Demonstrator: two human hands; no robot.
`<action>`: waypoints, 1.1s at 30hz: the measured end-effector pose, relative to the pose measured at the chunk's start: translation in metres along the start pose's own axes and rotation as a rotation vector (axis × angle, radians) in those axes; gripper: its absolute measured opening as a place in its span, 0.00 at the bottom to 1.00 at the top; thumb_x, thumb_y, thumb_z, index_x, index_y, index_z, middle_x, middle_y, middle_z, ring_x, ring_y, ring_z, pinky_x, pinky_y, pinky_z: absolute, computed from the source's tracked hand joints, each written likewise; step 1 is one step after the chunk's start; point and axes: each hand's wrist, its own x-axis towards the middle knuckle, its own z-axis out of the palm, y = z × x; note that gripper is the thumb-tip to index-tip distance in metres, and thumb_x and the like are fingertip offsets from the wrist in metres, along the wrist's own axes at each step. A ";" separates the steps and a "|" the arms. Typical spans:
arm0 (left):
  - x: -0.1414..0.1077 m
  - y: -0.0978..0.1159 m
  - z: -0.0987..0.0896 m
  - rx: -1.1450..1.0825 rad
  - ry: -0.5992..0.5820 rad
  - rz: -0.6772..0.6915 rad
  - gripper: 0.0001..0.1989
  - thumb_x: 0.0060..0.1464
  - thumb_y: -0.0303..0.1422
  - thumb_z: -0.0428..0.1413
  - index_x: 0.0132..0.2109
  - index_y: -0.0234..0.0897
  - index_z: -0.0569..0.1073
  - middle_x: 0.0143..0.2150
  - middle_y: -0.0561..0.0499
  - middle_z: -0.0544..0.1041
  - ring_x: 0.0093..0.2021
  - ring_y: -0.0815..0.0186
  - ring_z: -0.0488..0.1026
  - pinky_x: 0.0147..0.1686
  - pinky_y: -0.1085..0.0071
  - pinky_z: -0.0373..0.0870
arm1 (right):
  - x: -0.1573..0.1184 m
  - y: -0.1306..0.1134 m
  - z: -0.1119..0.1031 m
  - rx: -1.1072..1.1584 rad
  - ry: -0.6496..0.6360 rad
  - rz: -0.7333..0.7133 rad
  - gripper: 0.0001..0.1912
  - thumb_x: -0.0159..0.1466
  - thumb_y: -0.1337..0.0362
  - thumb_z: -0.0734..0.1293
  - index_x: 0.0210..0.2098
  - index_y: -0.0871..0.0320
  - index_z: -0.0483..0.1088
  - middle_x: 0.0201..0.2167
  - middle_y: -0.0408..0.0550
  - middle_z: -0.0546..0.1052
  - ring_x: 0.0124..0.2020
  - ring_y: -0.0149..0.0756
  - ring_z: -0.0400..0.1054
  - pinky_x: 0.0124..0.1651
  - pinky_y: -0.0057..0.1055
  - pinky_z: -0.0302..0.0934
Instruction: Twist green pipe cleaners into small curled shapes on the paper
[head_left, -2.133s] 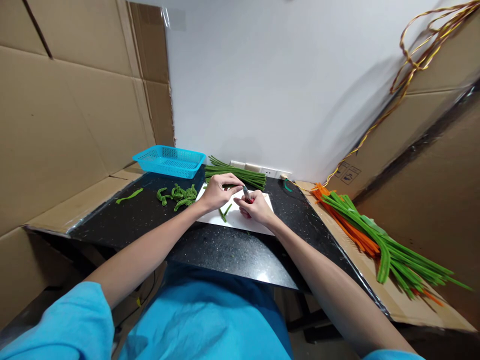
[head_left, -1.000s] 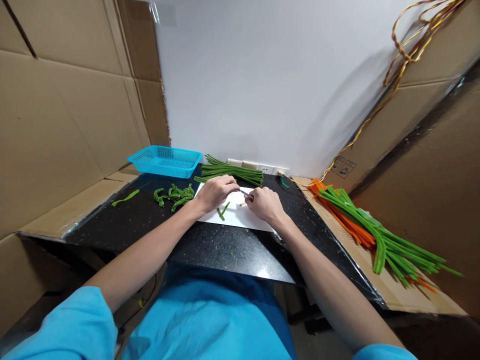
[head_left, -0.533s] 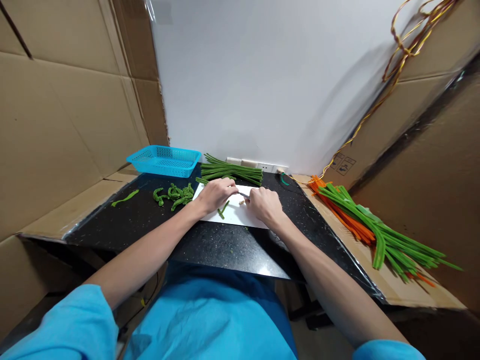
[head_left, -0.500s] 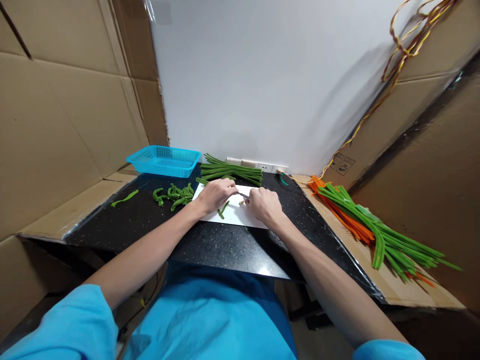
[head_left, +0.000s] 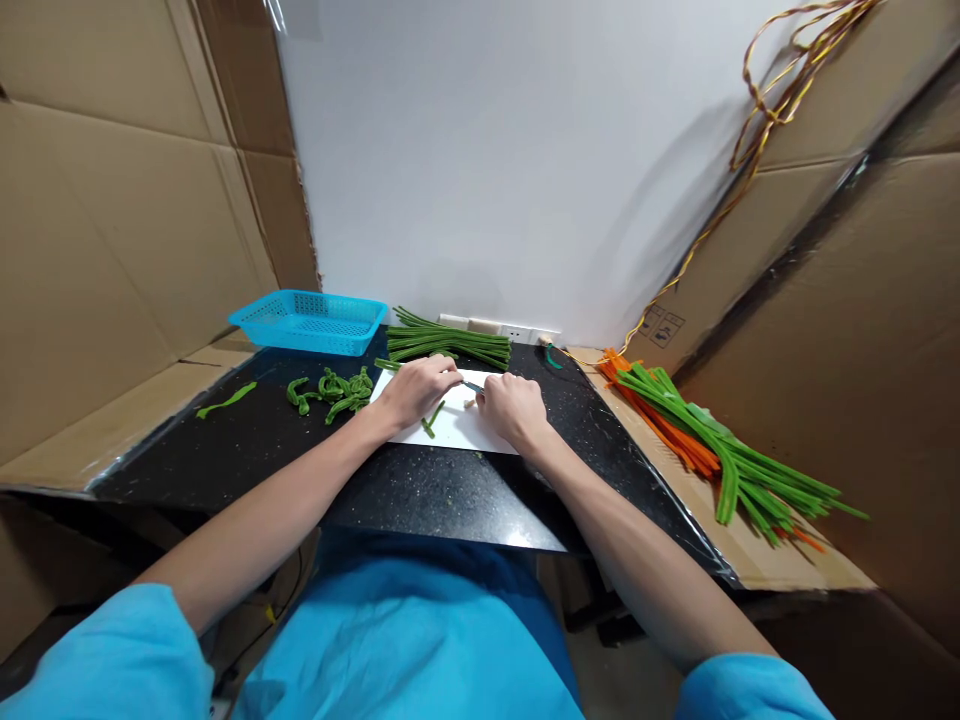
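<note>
My left hand is closed over the white board, its fingers pinched round a green chenille stem whose end sticks out to the left. My right hand is wrapped round a slim metal tool. The tool's tip points left and meets the left fingertips; its handle is hidden in the fist, so its exact kind does not show. Short cut green pieces lie on the board between my wrists, and a small pale bit sits near the right fingers.
Behind the board lies a bundle of long green stems. Curled green pieces and a flat green strip are on the left. A blue basket stands at the back left. Green stems and orange stems lie on cardboard at right.
The view has shifted slightly, so everything sits a little further left. Both hands keep nearly the same pose over the board, with the tool still at the left fingertips.
</note>
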 end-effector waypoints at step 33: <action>0.010 0.012 0.001 -0.693 0.209 -0.497 0.05 0.59 0.31 0.59 0.38 0.36 0.79 0.38 0.47 0.83 0.35 0.63 0.77 0.37 0.67 0.72 | 0.011 0.019 0.013 0.378 0.027 0.181 0.19 0.71 0.53 0.62 0.34 0.58 0.78 0.34 0.56 0.82 0.38 0.45 0.78 0.40 0.31 0.63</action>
